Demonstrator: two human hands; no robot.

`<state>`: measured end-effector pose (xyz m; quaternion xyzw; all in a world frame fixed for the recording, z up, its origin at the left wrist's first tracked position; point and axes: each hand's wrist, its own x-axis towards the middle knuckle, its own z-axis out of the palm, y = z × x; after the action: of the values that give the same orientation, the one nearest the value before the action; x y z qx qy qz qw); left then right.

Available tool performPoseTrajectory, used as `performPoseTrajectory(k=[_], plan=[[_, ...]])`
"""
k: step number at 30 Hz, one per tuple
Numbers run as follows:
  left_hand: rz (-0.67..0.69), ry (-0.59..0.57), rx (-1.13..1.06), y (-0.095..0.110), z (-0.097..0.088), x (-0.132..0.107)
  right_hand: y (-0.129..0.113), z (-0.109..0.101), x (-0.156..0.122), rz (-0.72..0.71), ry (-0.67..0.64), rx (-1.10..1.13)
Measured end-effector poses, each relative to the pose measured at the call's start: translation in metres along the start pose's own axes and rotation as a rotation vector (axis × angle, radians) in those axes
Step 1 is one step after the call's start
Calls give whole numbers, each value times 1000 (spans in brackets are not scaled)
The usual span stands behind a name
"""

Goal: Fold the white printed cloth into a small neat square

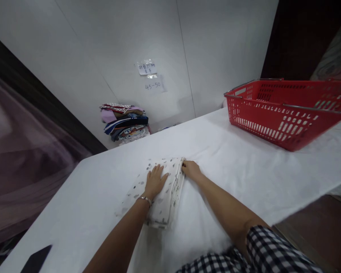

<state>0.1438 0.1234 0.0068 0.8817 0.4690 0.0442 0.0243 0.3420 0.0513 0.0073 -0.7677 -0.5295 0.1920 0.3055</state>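
Observation:
A white cloth with small grey and dark prints (161, 204) lies folded in several layers on the white-covered table. My left hand (155, 182) rests flat on top of it with the fingers spread, a bracelet at the wrist. At the cloth's right folded edge, near its far corner, is my right hand (191, 169). Its fingers are curled around that edge, and the fingertips are partly hidden by the fabric.
A red plastic basket (261, 113) with metal handles stands at the table's right. Beyond the far edge is a stack of folded fabrics (126, 121) against the wall. Paper signs (155, 84) hang above. A dark flat object (36, 259) lies at the near left.

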Motion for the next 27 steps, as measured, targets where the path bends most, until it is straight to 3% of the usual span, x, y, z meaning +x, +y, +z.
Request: performPoseTrajectory(k=[6, 17, 27], plan=[[-9, -12, -2, 1, -1, 0, -1, 6, 3, 52, 50, 33], [-2, -5, -17, 4, -7, -3, 10, 4, 1, 35, 141, 291], [23, 54, 3, -1, 3, -2, 13, 17, 9, 68, 201, 551]])
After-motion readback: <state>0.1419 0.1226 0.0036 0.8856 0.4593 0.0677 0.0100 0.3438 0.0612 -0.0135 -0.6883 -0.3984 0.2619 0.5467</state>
